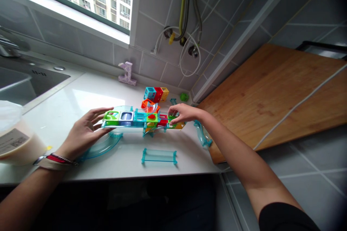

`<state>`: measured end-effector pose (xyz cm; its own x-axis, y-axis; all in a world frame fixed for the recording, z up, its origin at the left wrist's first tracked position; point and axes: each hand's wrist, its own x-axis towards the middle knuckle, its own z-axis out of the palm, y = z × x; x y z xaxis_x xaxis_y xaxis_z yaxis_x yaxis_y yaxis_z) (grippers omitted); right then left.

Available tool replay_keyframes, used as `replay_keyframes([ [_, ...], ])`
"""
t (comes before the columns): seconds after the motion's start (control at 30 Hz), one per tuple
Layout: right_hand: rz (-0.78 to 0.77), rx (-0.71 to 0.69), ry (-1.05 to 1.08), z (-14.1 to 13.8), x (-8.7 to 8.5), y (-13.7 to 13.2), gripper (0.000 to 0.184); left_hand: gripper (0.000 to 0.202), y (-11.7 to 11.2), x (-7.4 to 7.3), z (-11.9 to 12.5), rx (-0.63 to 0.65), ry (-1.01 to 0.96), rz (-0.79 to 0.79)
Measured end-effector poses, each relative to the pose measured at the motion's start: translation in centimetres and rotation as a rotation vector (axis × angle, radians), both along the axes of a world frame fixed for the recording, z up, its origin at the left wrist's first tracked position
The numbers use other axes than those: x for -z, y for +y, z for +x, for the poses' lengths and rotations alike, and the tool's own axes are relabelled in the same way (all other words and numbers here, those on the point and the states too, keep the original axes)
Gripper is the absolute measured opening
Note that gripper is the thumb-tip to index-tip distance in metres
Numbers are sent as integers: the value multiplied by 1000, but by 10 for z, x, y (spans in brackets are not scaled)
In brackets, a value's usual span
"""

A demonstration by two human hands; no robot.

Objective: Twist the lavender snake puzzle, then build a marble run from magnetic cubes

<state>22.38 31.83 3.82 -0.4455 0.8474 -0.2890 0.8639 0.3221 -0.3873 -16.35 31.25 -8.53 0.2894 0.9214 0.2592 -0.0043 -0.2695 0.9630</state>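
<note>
A row of coloured, see-through marble run blocks (127,118) stretches between my two hands above the white counter. My left hand (88,126) grips its left end, thumb below and fingers above, by a green block. At the other end, my right hand (183,113) has thumb and fingertips closed on a green piece close to a red and a yellow block. Clear blue track parts run along the row. Under my left hand lies a curved blue track (104,148). A straight blue track piece (159,156) rests on the counter in front of the row.
Behind the row stand a blue, a red and a yellow block (158,94). A small green piece (184,96) lies in the corner, and a purple figure-one shape (127,73) stands by the wall. A tub (20,142) is at left; a wooden board (271,97) leans at right.
</note>
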Motion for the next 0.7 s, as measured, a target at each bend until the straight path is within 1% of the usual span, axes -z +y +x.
replay_keyframes([
  [0.23,4,62,47,10,5,-7,43,67,0,0,-1,18,-19,-13],
  [0.43,36,63,69,10,9,-10,44,65,3,4,-2,50,-35,-29],
  [0.7,49,63,63,11,15,-10,44,66,5,11,-5,56,67,-9],
])
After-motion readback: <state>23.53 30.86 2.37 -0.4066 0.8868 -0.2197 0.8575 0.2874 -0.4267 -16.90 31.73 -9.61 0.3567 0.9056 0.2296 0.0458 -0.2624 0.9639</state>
